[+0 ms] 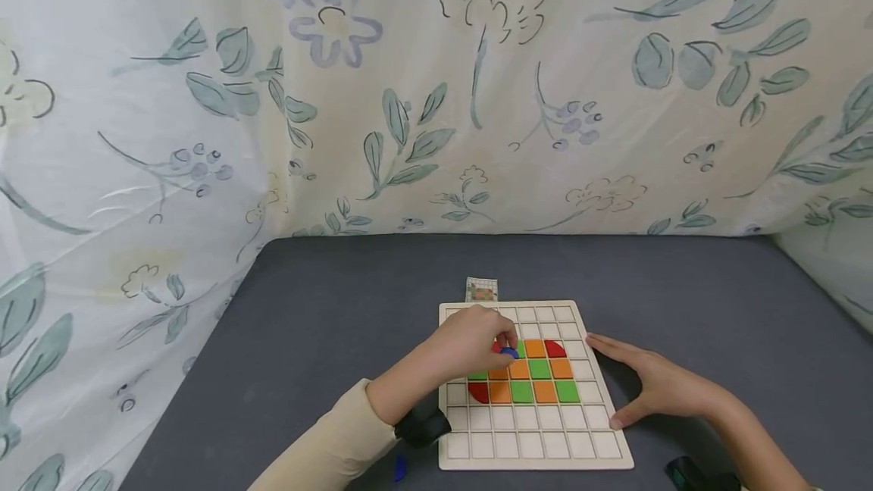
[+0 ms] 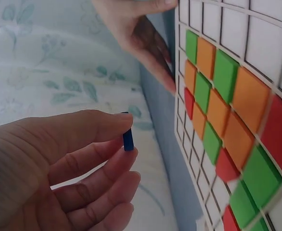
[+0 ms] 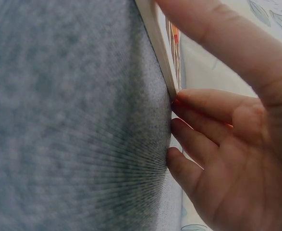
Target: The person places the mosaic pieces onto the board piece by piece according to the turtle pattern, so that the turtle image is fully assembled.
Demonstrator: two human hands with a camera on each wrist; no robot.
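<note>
My left hand pinches a small blue tile between thumb and index finger, above the upper-left part of the pattern. Below it lies a white gridded board with raised lines. Orange, green and red tiles fill several of its cells; the red ones have a rounded side. The left hand covers some cells in the head view. My right hand rests at the board's right edge, its fingers extended and fingertips touching the rim, as the right wrist view also shows.
A small picture card lies at the board's far edge. Another blue piece is on the dark grey table near the left forearm. A floral curtain hangs behind the table. Black bands sit at both wrists.
</note>
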